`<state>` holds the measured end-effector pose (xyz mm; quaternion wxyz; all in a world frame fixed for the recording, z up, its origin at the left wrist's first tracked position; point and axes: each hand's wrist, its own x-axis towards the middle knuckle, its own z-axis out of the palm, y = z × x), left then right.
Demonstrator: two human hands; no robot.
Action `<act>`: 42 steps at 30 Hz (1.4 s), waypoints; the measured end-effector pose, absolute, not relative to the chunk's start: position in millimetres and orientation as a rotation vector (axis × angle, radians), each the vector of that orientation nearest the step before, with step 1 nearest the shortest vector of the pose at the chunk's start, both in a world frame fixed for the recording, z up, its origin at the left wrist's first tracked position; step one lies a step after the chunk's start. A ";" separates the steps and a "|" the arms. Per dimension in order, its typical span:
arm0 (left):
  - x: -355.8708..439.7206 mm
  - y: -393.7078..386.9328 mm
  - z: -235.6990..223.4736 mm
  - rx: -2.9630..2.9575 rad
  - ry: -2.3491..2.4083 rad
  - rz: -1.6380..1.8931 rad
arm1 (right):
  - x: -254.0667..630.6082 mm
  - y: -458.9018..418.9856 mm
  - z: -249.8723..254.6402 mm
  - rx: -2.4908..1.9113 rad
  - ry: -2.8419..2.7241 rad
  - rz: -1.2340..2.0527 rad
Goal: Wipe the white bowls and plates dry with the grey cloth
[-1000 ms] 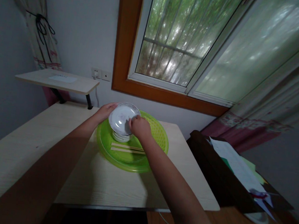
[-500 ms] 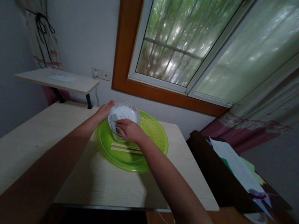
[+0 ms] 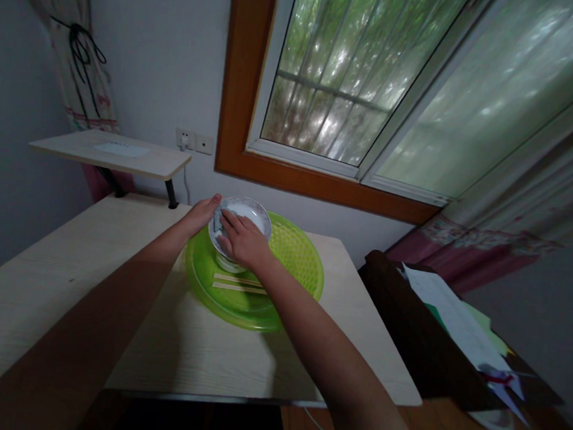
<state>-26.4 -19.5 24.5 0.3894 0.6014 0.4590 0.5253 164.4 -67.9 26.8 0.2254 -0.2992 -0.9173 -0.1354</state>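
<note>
A white plate [image 3: 256, 215] with a patterned rim is tilted toward me above the green tray [image 3: 307, 257]. My left hand [image 3: 201, 213] grips its left edge, thumb at the top and the other fingers mostly hidden behind. On the plate's inner face, my right hand [image 3: 245, 239] presses a pale grey-green cloth [image 3: 218, 221], its fingers laid over it. Under the plate shows the lower part of a white bowl [image 3: 229, 265], standing on the tray. A pair of light wooden chopsticks [image 3: 237, 284] lies on the tray in front of the bowl, partly behind my right wrist.
The tray rests on a pale wooden table [image 3: 213, 362]. At the back left stands a small raised shelf [image 3: 155, 163] on black legs. A dark brown piece of furniture [image 3: 408, 319] with papers [image 3: 453, 316] is to the right. Behind is a window [image 3: 338, 79].
My right hand has slid the cloth upward on the plate toward its upper left rim, and its fingers are now flatter. My left hand stays at the plate's edge.
</note>
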 end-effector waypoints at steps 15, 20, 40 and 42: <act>-28.8 -6.8 17.4 1.518 0.994 1.279 | 176.4 -63.4 32.9 -1.192 -2.382 -0.438; -27.4 -8.3 17.9 1.500 0.991 1.272 | 182.3 -64.7 39.1 -1.244 -2.356 -0.441; -24.0 -14.8 21.5 1.482 1.069 1.322 | 187.1 -65.5 36.5 -1.111 -2.451 -0.455; -24.2 -13.9 21.0 1.494 1.061 1.330 | 187.0 -64.5 36.0 -1.131 -2.420 -0.465</act>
